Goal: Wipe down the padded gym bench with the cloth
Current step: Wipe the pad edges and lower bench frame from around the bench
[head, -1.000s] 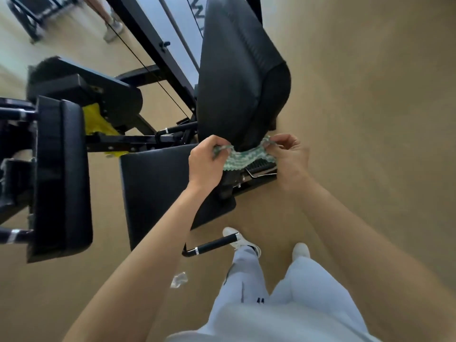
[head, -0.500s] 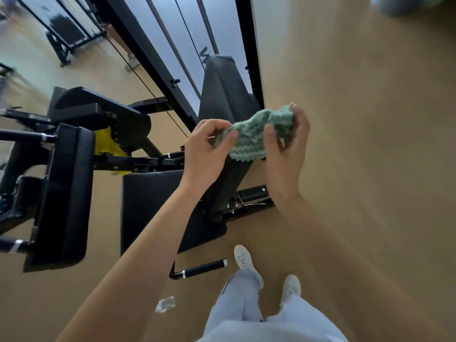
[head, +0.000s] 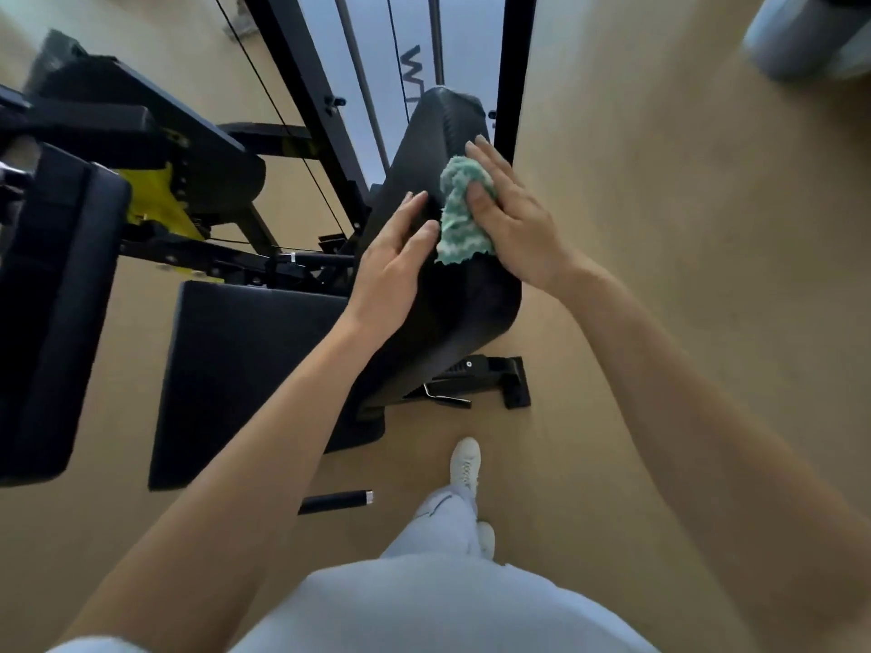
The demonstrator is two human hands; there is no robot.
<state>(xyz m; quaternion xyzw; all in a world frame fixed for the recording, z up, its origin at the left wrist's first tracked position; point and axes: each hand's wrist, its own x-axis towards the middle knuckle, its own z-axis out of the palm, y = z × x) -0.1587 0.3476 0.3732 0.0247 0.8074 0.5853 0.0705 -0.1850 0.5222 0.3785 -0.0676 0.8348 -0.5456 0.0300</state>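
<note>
A black padded backrest [head: 443, 318] of the gym bench stands upright in the middle, with the flat black seat pad [head: 245, 369] to its left. My right hand [head: 511, 223] presses a crumpled green-and-white cloth [head: 459, 214] flat against the upper backrest. My left hand [head: 393, 266] lies open on the backrest's left side, fingers spread, just left of the cloth and holding nothing.
A black machine frame [head: 301, 77] with cables rises behind the bench. A large black pad [head: 52, 313] and yellow part [head: 160, 205] stand at the left. A black handle [head: 337, 501] sticks out near my white shoe [head: 464, 464]. Tan floor spreads to the right.
Both hands held the cloth in the air before. Now my left hand has let go and rests on the backrest, and my right hand presses the cloth onto the pad.
</note>
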